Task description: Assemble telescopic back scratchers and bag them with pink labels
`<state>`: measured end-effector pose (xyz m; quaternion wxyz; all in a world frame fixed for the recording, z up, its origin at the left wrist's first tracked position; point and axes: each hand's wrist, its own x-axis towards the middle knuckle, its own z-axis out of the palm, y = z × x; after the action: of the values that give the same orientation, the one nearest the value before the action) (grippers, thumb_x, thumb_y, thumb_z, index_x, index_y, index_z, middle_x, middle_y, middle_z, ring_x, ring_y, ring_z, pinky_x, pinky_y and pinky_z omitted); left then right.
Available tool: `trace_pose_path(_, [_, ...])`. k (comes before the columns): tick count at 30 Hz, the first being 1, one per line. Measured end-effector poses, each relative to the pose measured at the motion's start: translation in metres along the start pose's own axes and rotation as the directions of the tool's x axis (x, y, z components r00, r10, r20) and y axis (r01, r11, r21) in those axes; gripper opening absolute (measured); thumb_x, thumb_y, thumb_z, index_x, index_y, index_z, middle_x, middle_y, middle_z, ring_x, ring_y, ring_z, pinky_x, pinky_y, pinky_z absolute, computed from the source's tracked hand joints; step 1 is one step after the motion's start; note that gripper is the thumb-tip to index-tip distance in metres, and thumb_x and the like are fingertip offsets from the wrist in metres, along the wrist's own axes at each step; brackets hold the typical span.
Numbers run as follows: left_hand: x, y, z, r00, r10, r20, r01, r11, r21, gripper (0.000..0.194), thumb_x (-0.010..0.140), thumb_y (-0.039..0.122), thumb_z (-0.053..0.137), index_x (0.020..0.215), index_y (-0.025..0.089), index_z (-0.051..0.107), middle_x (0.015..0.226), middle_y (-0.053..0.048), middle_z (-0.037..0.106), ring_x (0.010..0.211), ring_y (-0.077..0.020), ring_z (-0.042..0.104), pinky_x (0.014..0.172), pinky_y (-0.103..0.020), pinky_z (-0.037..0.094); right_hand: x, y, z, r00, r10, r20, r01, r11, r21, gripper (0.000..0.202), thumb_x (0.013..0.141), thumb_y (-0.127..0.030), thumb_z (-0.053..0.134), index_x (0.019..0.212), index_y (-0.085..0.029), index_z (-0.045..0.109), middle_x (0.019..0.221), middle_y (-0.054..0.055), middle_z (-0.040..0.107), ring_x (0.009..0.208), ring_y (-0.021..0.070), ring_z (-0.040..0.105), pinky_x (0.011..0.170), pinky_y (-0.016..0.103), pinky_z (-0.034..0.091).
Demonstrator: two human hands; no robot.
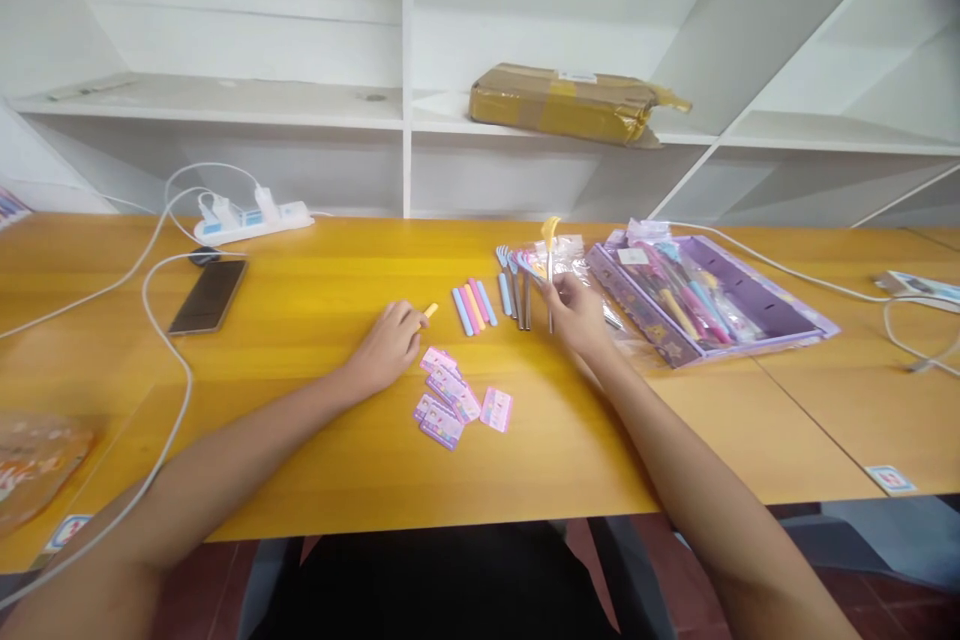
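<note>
My left hand (390,342) is closed round a small yellow stick (430,310), just left of a row of blue, pink and yellow sticks (474,307). My right hand (576,315) pinches a metal-stemmed piece with a yellow top (550,232), held upright. Beside it lie several metal-stemmed pieces with blue and purple tops (514,265), next to a clear plastic bag (574,250). Pink and purple cards (450,390) lie partly overlapping in front of the sticks, with one card (496,409) apart on their right.
A purple tray (780,312) with bagged colourful items stands at the right. A phone (208,297), power strip (259,222) and white cables are at the left. Behind, a taped cardboard box (562,102) rests on the white shelf. An orange plastic bag (37,465) lies at the far left.
</note>
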<state>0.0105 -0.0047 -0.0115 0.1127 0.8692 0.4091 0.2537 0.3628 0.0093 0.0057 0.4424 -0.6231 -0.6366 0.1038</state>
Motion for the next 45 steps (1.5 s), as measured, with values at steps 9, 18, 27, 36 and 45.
trace_pose_path(9, [-0.004,-0.024,-0.004,0.997,-0.072,-0.035,0.074,0.996,0.044,0.039,0.102,0.017,0.043,0.14,0.018,0.052,0.115,-0.012,0.062,0.11,-0.0288,0.058,0.104,-0.05,0.047,-0.005,-0.011,0.0,0.988,0.125,0.089,-0.153,0.782,0.604,0.036,0.09,-0.057,0.069,0.086,-0.027,0.048,0.058,-0.009,0.031,0.046,0.0117,0.029,0.045,0.026,0.025])
trace_pose_path(18, [-0.007,-0.005,-0.015,0.988,-0.054,0.143,0.071,0.991,-0.118,0.034,0.11,0.043,0.036,0.1,0.021,0.06,0.098,-0.006,0.059,0.083,-0.0225,0.056,0.079,-0.037,0.045,-0.015,-0.032,0.001,0.91,0.054,0.411,-0.343,0.654,0.674,0.04,0.09,-0.064,0.053,0.082,-0.025,0.058,0.051,-0.003,0.046,0.045,0.0151,0.038,0.048,0.029,0.031])
trace_pose_path(27, [-0.008,-0.002,-0.017,0.966,-0.022,0.258,0.07,0.981,-0.179,0.034,0.108,0.045,0.039,0.09,0.023,0.056,0.08,-0.003,0.059,0.07,-0.0208,0.051,0.065,-0.032,0.032,-0.028,-0.043,0.007,0.813,-0.08,0.576,-0.425,0.594,0.683,0.038,0.089,-0.061,0.062,0.091,-0.023,0.063,0.063,0.001,0.066,0.048,0.0139,0.046,0.048,0.027,0.034])
trace_pose_path(36, [-0.006,-0.003,-0.016,0.957,0.006,0.288,0.033,0.991,-0.13,0.033,0.108,0.042,0.04,0.086,0.023,0.055,0.082,-0.004,0.059,0.073,-0.0224,0.052,0.068,-0.033,0.034,-0.028,-0.046,0.006,0.814,-0.082,0.574,-0.408,0.622,0.668,0.043,0.089,-0.066,0.06,0.089,-0.023,0.063,0.065,0.001,0.065,0.05,0.0143,0.046,0.051,0.028,0.036])
trace_pose_path(45, [-0.007,-0.004,-0.017,0.952,-0.001,0.306,0.018,0.998,-0.053,0.033,0.109,0.041,0.035,0.087,0.022,0.051,0.082,-0.004,0.058,0.072,-0.022,0.05,0.066,-0.033,0.033,-0.03,-0.031,0.008,0.797,-0.179,0.577,-0.378,0.597,0.708,0.04,0.096,-0.058,0.058,0.096,-0.02,0.07,0.07,0.004,0.071,0.054,0.0154,0.052,0.056,0.029,0.04])
